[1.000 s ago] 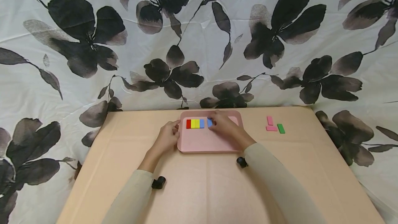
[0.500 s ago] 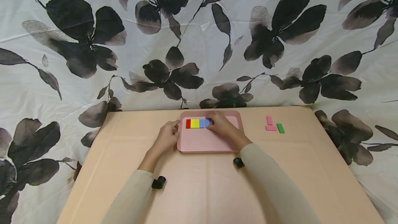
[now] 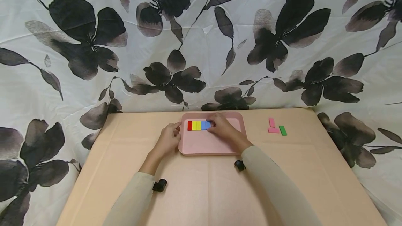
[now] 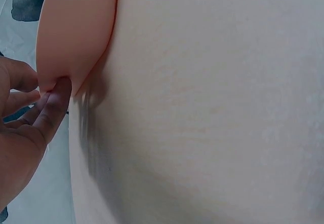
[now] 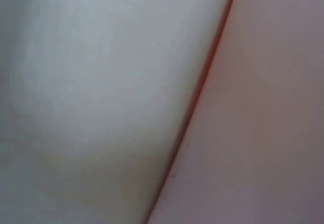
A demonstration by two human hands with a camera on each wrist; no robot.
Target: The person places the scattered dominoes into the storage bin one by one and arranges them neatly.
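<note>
Head view: we see a pink tray [image 3: 207,145] lying on a tan table [image 3: 201,191], near its far edge, with a flower-printed cloth [image 3: 94,44] hanging behind. Along the tray's far side runs a row of flat tiles touching edge to edge: from the left a red tile [image 3: 190,126], two yellow tiles [image 3: 196,125], and a blue tile [image 3: 203,125]. A second blue tile [image 3: 208,125] sits at the right end of the row, partly covered by fingertips.

The right hand [image 3: 223,130] lies over the tray's right half, its fingertips on that second blue tile; we cannot tell whether they pinch it or merely press on it. The left hand [image 3: 169,139] rests at the tray's left rim with fingers curled against the edge. In the left wrist view we see the left hand [image 4: 25,127] with a fingertip touching the tray's [image 4: 71,31] rim, the thumb just beside it. The right wrist view is blurred; we make out only pale surfaces and a thin red line.

Well apart to the right of the tray, on the table, lie two pink tiles [image 3: 273,126], touching in an L, and a green tile [image 3: 283,130] just beside them. Both forearms wear pale sleeves [image 3: 276,187].
</note>
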